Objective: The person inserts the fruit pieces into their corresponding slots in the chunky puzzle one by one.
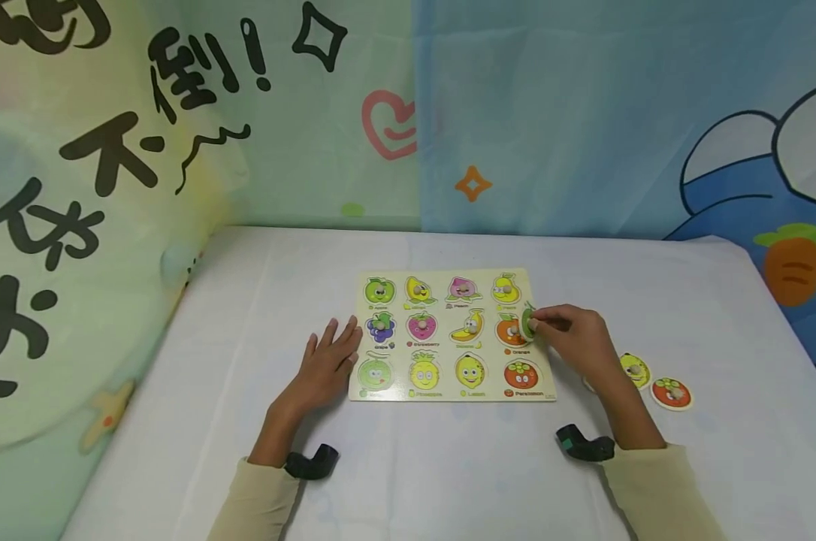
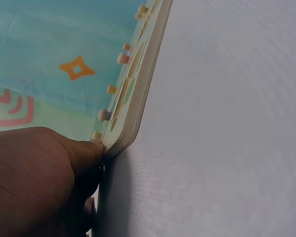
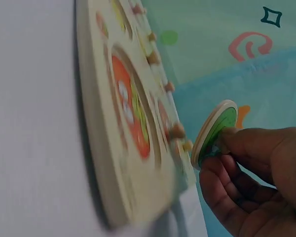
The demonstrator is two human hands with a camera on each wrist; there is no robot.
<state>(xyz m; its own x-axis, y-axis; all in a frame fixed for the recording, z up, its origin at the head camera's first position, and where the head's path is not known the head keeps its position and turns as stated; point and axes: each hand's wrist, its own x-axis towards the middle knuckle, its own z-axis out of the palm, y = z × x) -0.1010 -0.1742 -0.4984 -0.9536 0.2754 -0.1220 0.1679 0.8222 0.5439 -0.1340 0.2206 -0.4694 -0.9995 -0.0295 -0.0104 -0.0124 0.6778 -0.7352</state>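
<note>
A pale wooden fruit puzzle board (image 1: pixel 451 389) lies flat on the white table. My left hand (image 1: pixel 327 364) rests at its left edge with fingers extended; in the left wrist view the thumb (image 2: pixel 84 153) touches the board's corner. My right hand (image 1: pixel 577 338) pinches a round green puzzle piece (image 3: pixel 222 126) between thumb and fingers, tilted on edge. In the head view this piece overlaps the board's right edge beside the orange piece (image 1: pixel 509 329). Knobbed fruit pieces fill the upper two rows. The bottom row has printed recesses, including the persimmon recess (image 3: pixel 130 106).
Right of the board lie a yellow lemon piece (image 1: pixel 634 370) and a red-orange persimmon piece (image 1: pixel 672 393); another piece is mostly hidden by the right wrist. Black wrist devices sit near both sleeves. A printed cloth backdrop (image 1: pixel 550 113) rises behind the table.
</note>
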